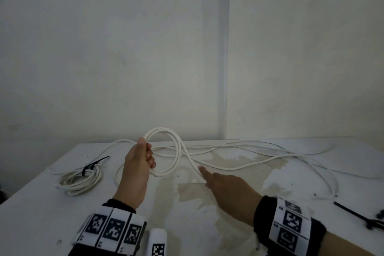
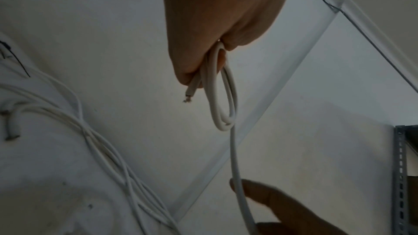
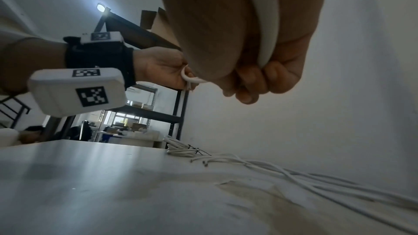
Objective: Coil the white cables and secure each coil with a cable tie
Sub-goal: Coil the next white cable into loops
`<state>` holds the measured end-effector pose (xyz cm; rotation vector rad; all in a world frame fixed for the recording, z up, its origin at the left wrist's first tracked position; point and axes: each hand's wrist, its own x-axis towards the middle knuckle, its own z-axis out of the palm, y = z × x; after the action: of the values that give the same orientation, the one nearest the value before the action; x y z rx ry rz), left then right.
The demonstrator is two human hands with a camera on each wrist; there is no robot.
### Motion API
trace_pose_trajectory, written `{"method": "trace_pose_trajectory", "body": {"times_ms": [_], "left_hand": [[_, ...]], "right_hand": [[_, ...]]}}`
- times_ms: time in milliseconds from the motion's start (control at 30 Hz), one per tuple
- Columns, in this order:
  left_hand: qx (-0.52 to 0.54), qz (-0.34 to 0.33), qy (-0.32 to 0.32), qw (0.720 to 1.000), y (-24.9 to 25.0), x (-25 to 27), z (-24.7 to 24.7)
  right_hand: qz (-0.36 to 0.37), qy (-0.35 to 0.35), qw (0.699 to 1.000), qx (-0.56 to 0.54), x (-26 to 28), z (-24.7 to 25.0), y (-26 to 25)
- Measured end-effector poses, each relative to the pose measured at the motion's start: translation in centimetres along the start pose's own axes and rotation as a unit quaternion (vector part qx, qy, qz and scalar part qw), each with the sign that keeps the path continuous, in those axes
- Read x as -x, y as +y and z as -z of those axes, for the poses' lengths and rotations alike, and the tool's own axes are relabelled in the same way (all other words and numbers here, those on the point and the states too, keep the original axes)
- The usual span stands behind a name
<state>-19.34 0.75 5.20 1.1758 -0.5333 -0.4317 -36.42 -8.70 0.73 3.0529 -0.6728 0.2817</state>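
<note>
My left hand (image 1: 141, 160) is raised above the table and grips a small coil of white cable (image 1: 166, 151) made of a few loops. The cable's cut end (image 2: 189, 96) sticks out below the fingers. From the coil the same cable (image 1: 191, 162) runs down to my right hand (image 1: 224, 183), which is low over the table. In the right wrist view its fingers (image 3: 271, 78) curl round the cable (image 3: 267, 24). A finished coil (image 1: 80, 181) bound with a black cable tie (image 1: 91, 166) lies at the left.
Several loose white cables (image 1: 270, 151) sprawl across the back and right of the white table (image 1: 41, 214). Black cable ties (image 1: 357, 216) lie near the right edge. A wall stands right behind the table. Metal shelving (image 3: 176, 113) stands to the left.
</note>
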Motion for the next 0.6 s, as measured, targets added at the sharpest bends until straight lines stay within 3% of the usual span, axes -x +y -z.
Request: {"method": "trace_pose_trajectory", "body": {"times_ms": [33,167,367,433,600], "left_hand": [[0.000,0.002,-0.002,1.000,-0.1,0.1,-0.2],[-0.005,-0.003,0.003,1.000,0.0,0.4,-0.6],[-0.075,-0.026,-0.005,0.997,-0.9,1.2,-1.8],[-0.096,-0.033,-0.016,0.995,-1.4,1.6,-2.2],[-0.117,-0.038,-0.033,0.992,-2.1,2.5,-3.2]], "right_hand": [[-0.006,-0.027,1.000,-0.005,0.0,0.0,-0.3],[-0.024,-0.015,1.000,-0.007,0.2,0.2,-0.9],[0.032,-0.067,0.996,0.043,1.1,1.6,-2.9],[0.056,-0.056,0.995,0.064,1.0,1.4,-3.4],[0.034,-0.056,0.994,0.090,0.8,2.4,-4.0]]}}
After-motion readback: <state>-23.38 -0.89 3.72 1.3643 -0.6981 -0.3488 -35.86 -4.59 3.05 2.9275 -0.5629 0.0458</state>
